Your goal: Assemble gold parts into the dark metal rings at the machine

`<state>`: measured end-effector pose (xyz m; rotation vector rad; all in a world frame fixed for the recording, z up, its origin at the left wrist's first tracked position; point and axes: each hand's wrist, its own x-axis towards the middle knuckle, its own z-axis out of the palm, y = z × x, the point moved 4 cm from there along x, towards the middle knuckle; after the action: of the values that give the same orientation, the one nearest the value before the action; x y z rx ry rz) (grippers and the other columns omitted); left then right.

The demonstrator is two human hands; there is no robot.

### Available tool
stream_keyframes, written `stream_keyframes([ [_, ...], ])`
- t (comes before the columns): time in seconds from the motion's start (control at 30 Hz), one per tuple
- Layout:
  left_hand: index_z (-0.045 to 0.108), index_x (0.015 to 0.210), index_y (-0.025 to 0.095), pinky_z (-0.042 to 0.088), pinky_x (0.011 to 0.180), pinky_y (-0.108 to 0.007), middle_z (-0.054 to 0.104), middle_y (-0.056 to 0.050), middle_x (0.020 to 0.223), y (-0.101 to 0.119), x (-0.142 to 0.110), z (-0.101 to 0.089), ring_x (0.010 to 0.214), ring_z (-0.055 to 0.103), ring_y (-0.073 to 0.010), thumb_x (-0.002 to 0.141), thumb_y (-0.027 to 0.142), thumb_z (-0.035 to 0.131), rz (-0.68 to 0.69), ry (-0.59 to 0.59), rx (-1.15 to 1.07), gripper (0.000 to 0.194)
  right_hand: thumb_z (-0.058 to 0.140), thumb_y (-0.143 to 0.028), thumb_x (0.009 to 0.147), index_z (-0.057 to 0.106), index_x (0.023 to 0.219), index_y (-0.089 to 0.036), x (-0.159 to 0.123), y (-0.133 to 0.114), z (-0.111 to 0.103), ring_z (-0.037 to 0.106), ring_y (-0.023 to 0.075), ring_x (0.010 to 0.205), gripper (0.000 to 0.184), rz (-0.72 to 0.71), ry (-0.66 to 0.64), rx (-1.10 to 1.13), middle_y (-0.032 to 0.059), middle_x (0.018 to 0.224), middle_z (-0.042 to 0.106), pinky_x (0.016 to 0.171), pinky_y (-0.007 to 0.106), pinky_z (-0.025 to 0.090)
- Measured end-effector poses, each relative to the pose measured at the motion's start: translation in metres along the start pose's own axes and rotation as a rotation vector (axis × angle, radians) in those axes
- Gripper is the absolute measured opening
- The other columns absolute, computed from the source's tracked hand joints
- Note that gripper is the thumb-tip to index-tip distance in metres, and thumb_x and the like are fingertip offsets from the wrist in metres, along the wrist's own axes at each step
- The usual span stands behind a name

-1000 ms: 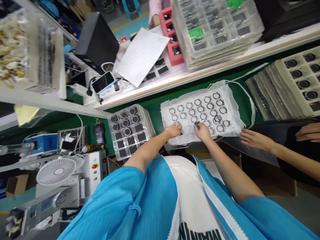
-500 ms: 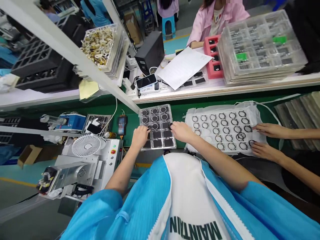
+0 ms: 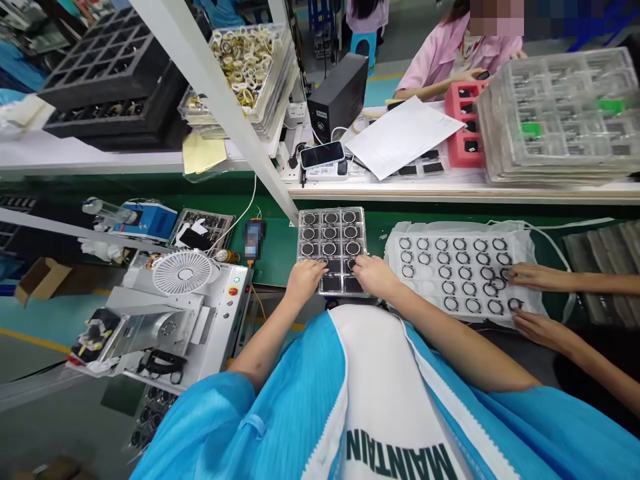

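Note:
A clear plastic tray point(image 3: 367, 233) of square cells lies before me, with round black rings point(image 3: 329, 248) on dark pads in its three far rows. My left hand point(image 3: 306, 279) reaches over the tray's left side, its fingertips pinched on a black ring point(image 3: 323, 261). Over the right side, my right hand point(image 3: 376, 275) is closed at the fingertips on another small dark ring, mostly hidden by the fingers. Dark square pads point(image 3: 330, 285) show in the nearer cells.
To the right, a co-worker's hands point(image 3: 537, 277) handle rings on a white sheet-lined tray point(image 3: 424, 283). A fan point(image 3: 183, 272) rests on a machine at left. Behind the bench, a shelf bears a phone point(image 3: 323, 155), paper point(image 3: 404, 137) and stacked clear trays point(image 3: 555, 127). A slanted white post point(image 3: 220, 100) crosses in front.
Rings now sit in the third row's left and right cells. Both hands have shifted to the row nearer me. The camera view has turned slightly left.

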<state>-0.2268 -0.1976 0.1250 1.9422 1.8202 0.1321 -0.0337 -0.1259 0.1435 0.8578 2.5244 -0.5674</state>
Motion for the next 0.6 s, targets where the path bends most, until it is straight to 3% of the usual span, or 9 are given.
stream_keyframes([
  [0.2, 0.074, 0.129, 0.02, 0.05, 0.092, -0.036, 0.075, -0.009, 0.121, 0.024, 0.0, 0.019, 0.112, 0.062, -0.0239, 0.108, 0.032, 0.052, 0.007, -0.071, -0.018, 0.033, 0.044, -0.028, 0.109, 0.077, 0.111, -0.013, -0.009, -0.003, 0.004, 0.063, 0.0269, 0.109, 0.037, 0.074, 0.025, 0.037, 0.0165, 0.111, 0.069, 0.083, 0.035, 0.04],
  [0.3, 0.076, 0.125, 0.023, 0.05, 0.091, -0.037, 0.075, -0.008, 0.121, 0.023, -0.004, 0.02, 0.112, 0.061, -0.0232, 0.108, 0.032, 0.052, -0.005, -0.058, -0.055, 0.031, 0.049, -0.031, 0.108, 0.079, 0.107, -0.015, -0.019, -0.007, 0.003, 0.065, 0.0251, 0.102, 0.034, -0.005, 0.026, 0.055, 0.0145, 0.105, 0.07, 0.083, 0.034, 0.04],
  [0.47, 0.08, 0.112, 0.022, 0.05, 0.091, -0.037, 0.077, -0.007, 0.113, 0.021, -0.007, 0.017, 0.11, 0.062, -0.0232, 0.107, 0.035, 0.055, -0.059, -0.001, -0.104, 0.029, 0.063, -0.033, 0.102, 0.08, 0.103, -0.012, -0.022, -0.016, 0.016, 0.068, 0.0253, 0.102, 0.026, -0.128, -0.095, 0.102, 0.0133, 0.103, 0.073, 0.087, 0.033, 0.043],
  [0.6, 0.078, 0.118, 0.021, 0.051, 0.093, -0.04, 0.078, -0.008, 0.113, 0.02, -0.007, 0.018, 0.111, 0.062, -0.0256, 0.106, 0.036, 0.055, -0.046, 0.004, -0.114, 0.029, 0.065, -0.032, 0.102, 0.078, 0.113, -0.014, -0.024, -0.013, 0.021, 0.068, 0.0255, 0.109, 0.025, -0.203, -0.021, 0.224, 0.0126, 0.11, 0.073, 0.095, 0.035, 0.044],
])
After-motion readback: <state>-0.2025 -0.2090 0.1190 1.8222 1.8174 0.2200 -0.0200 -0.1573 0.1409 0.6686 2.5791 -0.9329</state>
